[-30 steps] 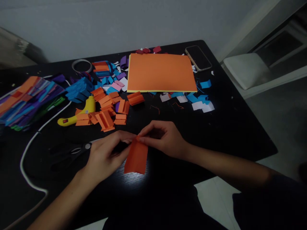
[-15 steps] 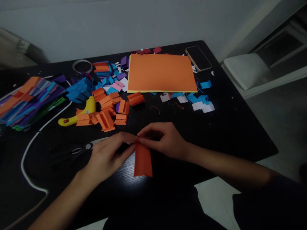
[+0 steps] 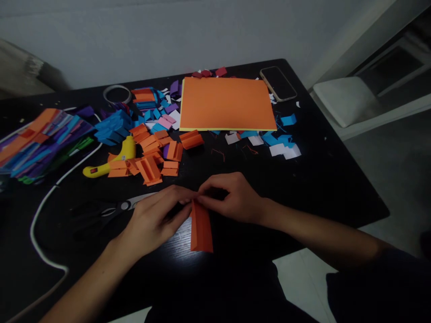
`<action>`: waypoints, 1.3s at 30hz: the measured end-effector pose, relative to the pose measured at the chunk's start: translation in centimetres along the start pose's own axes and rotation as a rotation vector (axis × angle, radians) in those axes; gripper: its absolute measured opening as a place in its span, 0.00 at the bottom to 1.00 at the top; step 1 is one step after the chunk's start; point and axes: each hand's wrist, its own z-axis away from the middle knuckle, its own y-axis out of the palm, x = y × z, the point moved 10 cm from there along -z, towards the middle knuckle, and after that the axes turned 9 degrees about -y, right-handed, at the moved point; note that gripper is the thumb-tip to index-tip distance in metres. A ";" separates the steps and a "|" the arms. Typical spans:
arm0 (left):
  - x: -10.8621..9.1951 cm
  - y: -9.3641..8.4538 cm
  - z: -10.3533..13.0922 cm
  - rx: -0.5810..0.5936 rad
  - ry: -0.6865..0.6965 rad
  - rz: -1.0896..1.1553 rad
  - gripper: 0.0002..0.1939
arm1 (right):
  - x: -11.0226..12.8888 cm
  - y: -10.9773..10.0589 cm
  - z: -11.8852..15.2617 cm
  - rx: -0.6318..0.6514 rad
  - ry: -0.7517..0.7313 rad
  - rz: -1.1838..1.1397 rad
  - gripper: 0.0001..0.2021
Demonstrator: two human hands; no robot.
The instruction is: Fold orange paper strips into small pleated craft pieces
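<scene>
Near the near edge of the black wood-grained tabletop (image 3: pixel 323 179), a creased, narrow strip of orange paper (image 3: pixel 202 231) is hanging from between the fingertips of two bare hands. The left hand (image 3: pixel 160 215) is pinching the strip's upper end between thumb and forefinger, and the right hand (image 3: pixel 232 197) is gripping that same end from the other side, its thumb and forefinger meeting there; the two hands are touching or nearly so.

Just beside the left hand, a pair of black-handled metal scissors (image 3: pixel 125 205) is lying with its blade partly hidden behind that hand. Farther toward the far edge, a yellow glue gun (image 3: pixel 128 149) is resting among small folded orange paper pieces (image 3: pixel 148 169), while a white cord (image 3: pixel 32 226) is curving along the tabletop's left side. A stack of large paper sheets, orange on top and yellow beneath (image 3: pixel 229 104), is lying near the middle of the far edge, and a dark-screened smartphone (image 3: pixel 279 84) is resting by the far right corner.
</scene>
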 end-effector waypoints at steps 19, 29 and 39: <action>4.5 2.5 -0.2 0.098 -0.546 0.596 0.11 | -0.5 -0.4 0.4 -0.140 0.065 -0.100 0.04; 5.4 3.9 0.3 0.220 -0.634 0.776 0.09 | -0.1 -0.8 0.3 -0.155 0.043 -0.103 0.05; 5.0 3.2 0.1 0.236 -0.682 0.733 0.07 | 0.1 -0.9 0.4 -0.166 0.028 -0.126 0.06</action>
